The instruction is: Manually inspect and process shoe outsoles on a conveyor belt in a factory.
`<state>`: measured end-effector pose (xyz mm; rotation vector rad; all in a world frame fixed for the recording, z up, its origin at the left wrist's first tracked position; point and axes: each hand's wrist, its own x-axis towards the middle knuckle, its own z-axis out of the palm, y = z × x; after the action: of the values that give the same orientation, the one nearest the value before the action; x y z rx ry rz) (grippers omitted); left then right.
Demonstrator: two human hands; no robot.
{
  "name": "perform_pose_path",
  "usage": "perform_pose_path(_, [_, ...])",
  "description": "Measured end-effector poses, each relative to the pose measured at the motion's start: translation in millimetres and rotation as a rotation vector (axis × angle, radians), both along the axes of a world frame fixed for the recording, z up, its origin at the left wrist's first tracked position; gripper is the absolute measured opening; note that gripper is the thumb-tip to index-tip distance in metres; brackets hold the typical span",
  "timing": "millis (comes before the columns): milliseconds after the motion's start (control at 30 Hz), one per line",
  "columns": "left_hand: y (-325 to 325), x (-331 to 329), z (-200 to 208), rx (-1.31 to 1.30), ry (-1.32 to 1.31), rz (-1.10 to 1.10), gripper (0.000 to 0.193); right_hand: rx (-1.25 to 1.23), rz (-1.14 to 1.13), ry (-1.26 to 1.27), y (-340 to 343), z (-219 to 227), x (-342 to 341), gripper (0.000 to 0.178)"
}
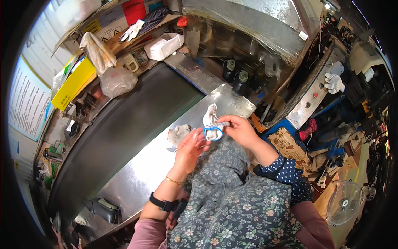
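Over the near edge of the bright metal tabletop, my right hand pinches a white work glove by its cuff. The cuff has a blue rim and gapes toward me. My left hand is at the cuff's left side, fingers stretched and apart, fingertips beside the blue rim. Whether they touch it is hard to tell. A second crumpled whitish glove lies on the metal just beyond my left hand.
A dark conveyor belt runs along the tabletop's far side. A black shoe stands at the lower left, and two dark shoes sit beyond the metal plate. A control panel and a fan are on the right.
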<state>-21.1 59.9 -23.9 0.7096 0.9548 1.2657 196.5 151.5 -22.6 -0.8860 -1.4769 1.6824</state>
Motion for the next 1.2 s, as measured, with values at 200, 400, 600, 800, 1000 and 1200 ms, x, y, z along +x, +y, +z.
perform_pose_path(200, [-34.4, 23.4, 24.6, 0.255, 0.069, 0.137, 0.03, 0.772, -0.208, -0.317, -77.5, 52.1, -13.5, 0.042])
perform_pose_path(400, [-68.0, 24.3, 26.1, 0.316, 0.13, 0.182, 0.021, 0.409, -0.3, -0.077, -122.2, 24.5, -41.0, 0.024])
perform_pose_path(600, [-80.5, 27.6, 21.4, 0.506, 0.574, 0.436, 0.034, 1.126, -0.328, -0.084, -169.3, 61.6, -59.6, 0.014])
perform_pose_path(800, [-101.0, 18.3, 34.5, 0.195, 0.272, 0.18, 0.029, 0.964, -0.23, 0.03, -179.1, 58.0, -43.5, 0.018])
perform_pose_path(1000, [-103.3, 14.8, 35.3, 0.371, 0.284, 0.098, 0.015, 0.736, -0.177, 0.083, -200.7, 47.2, -43.8, 0.014])
perform_pose_path(1200, [-98.6, 0.0, 9.4, -0.154, -0.64, -0.02, 0.021, 0.804, 0.023, 0.108, -210.7, 63.2, -43.2, 0.015])
